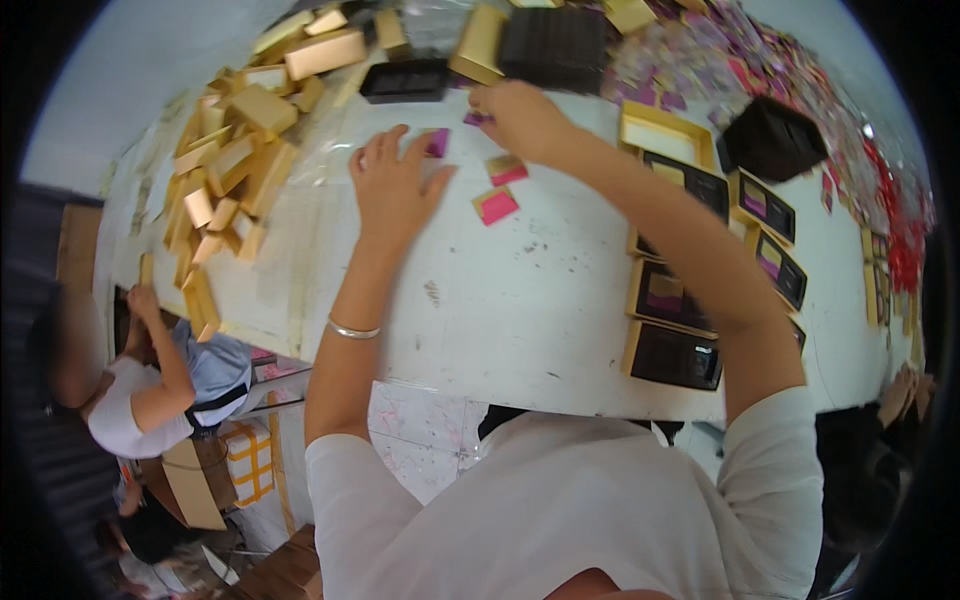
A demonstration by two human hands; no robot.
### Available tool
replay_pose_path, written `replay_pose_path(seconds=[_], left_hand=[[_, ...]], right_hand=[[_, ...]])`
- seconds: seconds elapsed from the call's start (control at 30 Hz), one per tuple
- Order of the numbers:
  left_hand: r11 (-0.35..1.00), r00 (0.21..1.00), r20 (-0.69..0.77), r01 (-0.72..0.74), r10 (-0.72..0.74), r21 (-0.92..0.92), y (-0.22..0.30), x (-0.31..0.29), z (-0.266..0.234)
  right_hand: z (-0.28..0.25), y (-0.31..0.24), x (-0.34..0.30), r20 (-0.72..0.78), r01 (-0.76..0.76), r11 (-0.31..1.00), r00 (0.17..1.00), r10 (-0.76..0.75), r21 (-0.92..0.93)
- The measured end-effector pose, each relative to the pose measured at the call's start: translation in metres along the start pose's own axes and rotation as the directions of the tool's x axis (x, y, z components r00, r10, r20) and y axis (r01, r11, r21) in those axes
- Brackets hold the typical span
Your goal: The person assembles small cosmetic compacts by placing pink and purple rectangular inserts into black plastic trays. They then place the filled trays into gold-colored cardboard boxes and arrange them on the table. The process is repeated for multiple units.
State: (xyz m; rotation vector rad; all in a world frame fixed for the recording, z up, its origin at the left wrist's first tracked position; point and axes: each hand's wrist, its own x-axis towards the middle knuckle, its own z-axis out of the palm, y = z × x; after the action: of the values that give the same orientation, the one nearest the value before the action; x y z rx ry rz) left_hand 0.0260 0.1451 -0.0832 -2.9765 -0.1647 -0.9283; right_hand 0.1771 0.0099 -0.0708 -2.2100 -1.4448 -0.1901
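Observation:
My left hand (390, 190) lies over the white table with its fingers spread, holding nothing. By its fingertips is a small flat purple-and-gold packet (438, 143). Farther right, my right hand (522, 122) reaches across with its fingers bent together on another small purple packet (474, 118), which they partly cover. Between and nearer to me lie two pink-and-gold packets, one (507, 168) just beyond the other (497, 206). A shallow black tray (404, 82) sits past my hands.
Gold boxes (265, 110) form a loose heap at the left. Gold boxes with black inserts (672, 352) line up under my right forearm. A dark tray stack (552, 48) and heaped purple packets (700, 55) stand far back. A co-worker (150, 390) sits at the left edge.

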Motion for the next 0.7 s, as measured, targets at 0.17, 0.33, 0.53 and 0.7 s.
replay_pose_path(seconds=[0.17,0.33,0.53,0.7], left_hand=[[0.979,0.994,0.085,0.078,-0.063,-0.189,-0.015,-0.013,0.001],[0.959,0.987,0.128,0.127,-0.096,-0.255,0.005,-0.002,0.001],[0.969,0.981,0.158,0.143,-0.112,-0.203,0.000,-0.004,-0.003],[0.967,0.982,0.158,0.132,-0.099,-0.216,-0.003,-0.004,-0.002]], right_hand=[[-0.158,-0.037,-0.124,0.386,-0.187,0.874,0.923,-0.001,0.448],[-0.149,-0.069,-0.263,0.279,-0.045,0.984,0.960,-0.005,0.172],[-0.127,-0.080,-0.279,-0.027,-0.136,0.961,0.989,0.147,0.243],[-0.116,-0.079,-0.276,0.007,-0.213,0.954,0.976,0.216,0.213]])
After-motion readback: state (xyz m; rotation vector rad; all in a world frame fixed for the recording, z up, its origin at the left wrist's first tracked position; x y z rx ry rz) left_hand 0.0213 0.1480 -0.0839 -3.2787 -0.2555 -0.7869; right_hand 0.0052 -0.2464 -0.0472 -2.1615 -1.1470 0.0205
